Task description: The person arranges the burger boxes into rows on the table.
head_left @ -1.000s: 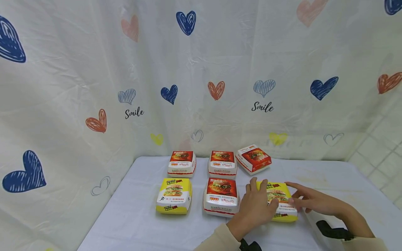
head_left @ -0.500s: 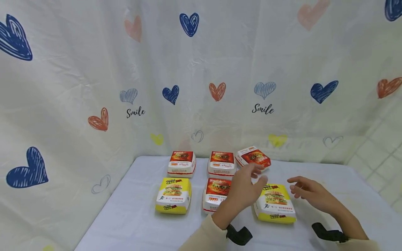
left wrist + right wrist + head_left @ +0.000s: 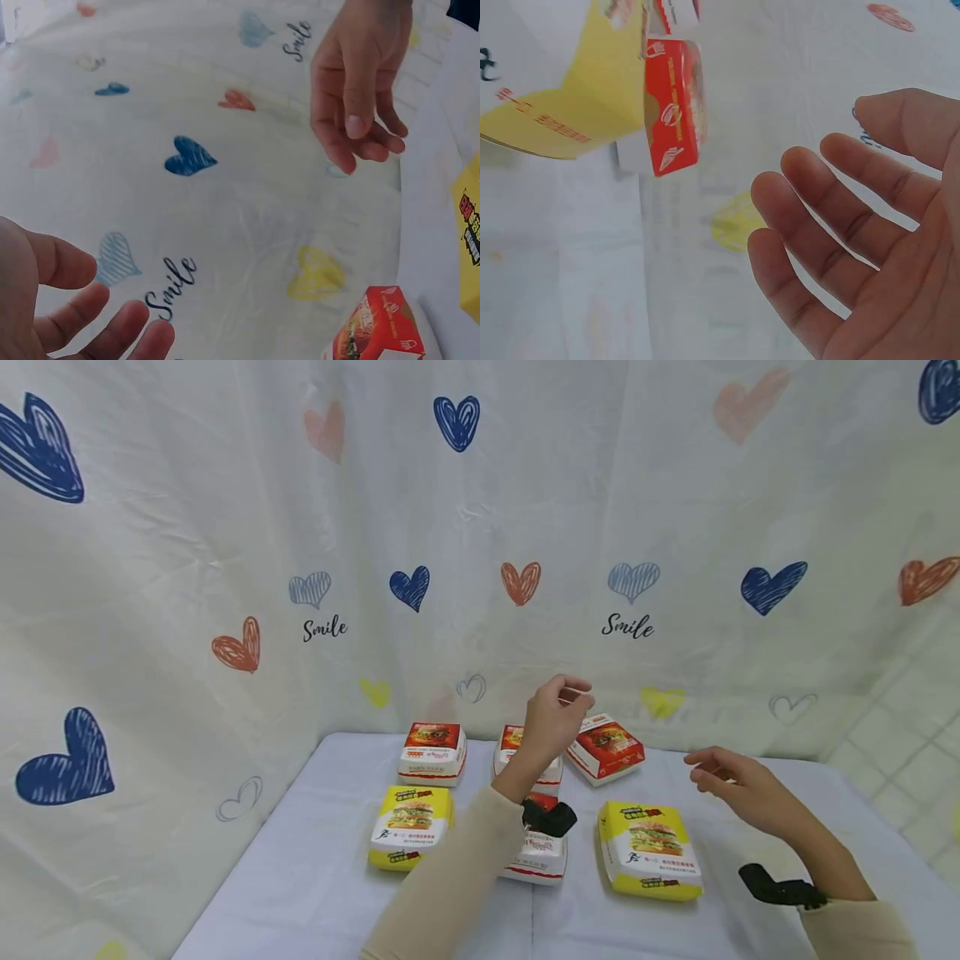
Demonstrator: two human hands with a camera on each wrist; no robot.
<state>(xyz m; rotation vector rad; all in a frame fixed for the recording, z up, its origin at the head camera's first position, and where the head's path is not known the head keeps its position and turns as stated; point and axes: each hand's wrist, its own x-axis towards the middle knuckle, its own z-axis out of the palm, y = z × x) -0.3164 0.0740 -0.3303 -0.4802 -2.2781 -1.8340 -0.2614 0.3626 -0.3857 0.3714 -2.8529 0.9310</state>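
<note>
My left hand (image 3: 553, 717) hovers over the back of the table, its fingers relaxed and holding nothing, close to a tilted red-and-white burger box (image 3: 609, 748). My right hand (image 3: 742, 787) hangs in the air with loosely bent fingers, right of and behind a yellow-and-white burger box (image 3: 651, 852). That yellow box lies flat at the front right. In the left wrist view the red box (image 3: 384, 322) shows at the bottom edge, apart from my fingers. The right wrist view shows the yellow box (image 3: 562, 82) to the left of my bare palm.
Another yellow burger box (image 3: 408, 827) stands at the front left, with a red-topped box (image 3: 433, 756) behind it. Two more red boxes in the middle are partly covered by my left arm. A heart-printed curtain (image 3: 465, 510) hangs behind the white-covered table (image 3: 315, 860).
Both hands have let go of the right yellow box. My left hand has moved up and back toward the tilted red box; my right hand has lifted slightly away. The boxes stay put.
</note>
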